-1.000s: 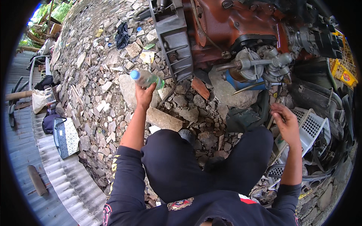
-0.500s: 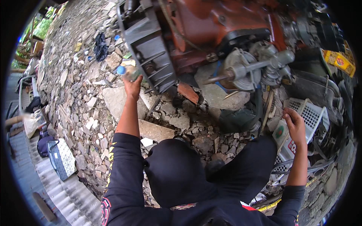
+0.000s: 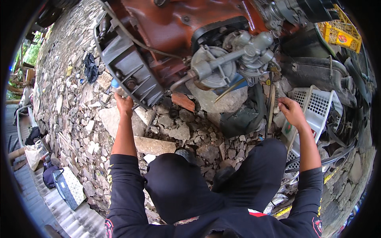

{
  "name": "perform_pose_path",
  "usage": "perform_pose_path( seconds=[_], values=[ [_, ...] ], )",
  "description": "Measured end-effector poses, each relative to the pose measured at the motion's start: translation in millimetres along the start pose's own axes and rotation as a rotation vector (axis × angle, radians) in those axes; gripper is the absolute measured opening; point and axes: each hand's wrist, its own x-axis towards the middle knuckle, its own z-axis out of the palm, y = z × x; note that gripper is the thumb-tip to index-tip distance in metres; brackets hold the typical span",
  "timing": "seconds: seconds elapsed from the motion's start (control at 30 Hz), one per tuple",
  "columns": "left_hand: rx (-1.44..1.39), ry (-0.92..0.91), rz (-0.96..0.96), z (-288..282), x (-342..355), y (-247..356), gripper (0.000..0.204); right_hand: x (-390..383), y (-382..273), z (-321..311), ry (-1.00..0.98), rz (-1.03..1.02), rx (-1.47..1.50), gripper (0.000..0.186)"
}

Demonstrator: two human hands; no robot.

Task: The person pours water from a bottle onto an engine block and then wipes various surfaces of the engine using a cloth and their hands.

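My left hand [image 3: 124,104] is closed around a small clear plastic bottle [image 3: 121,92] with a blue cap. Bottle and hand are beside the grey ribbed metal housing [image 3: 133,67] of a large red-brown engine [image 3: 170,23]; whether they touch it I cannot tell. Most of the bottle is hidden by the fingers and the housing's edge. My right hand [image 3: 293,112] hovers near the white plastic basket, fingers bent with the tips pressed together. What they hold, if anything, cannot be made out. A grey metal assembly with a pipe [image 3: 222,63] is on the engine's near side.
The white basket [image 3: 323,115] stands at the right, with dark hoses [image 3: 353,131] beside it. A yellow crate [image 3: 337,37] is farther back. Broken stones and a red brick piece [image 3: 183,102] cover the ground. A black plastic bag [image 3: 90,68] lies to the left.
The view has shifted, so the engine appears lower and farther left. My left hand and the bottle are closer to the housing's edge. My right hand has lifted away from the basket.
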Motion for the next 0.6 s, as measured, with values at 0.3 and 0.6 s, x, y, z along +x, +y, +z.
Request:
perform_pose_path(
  seconds=[0.3,0.6],
  values=[
    [-0.098,0.040,-0.013,5.0,4.0,-21.7,0.063,14.9,7.1,12.1,-0.101,0.028,-0.002,0.031],
    [-0.022,-0.058,-0.362,-19.8,-46.3,-27.6,0.067,46.7,47.2,60.1,-0.235,0.169,-0.179,0.038]
  ],
)
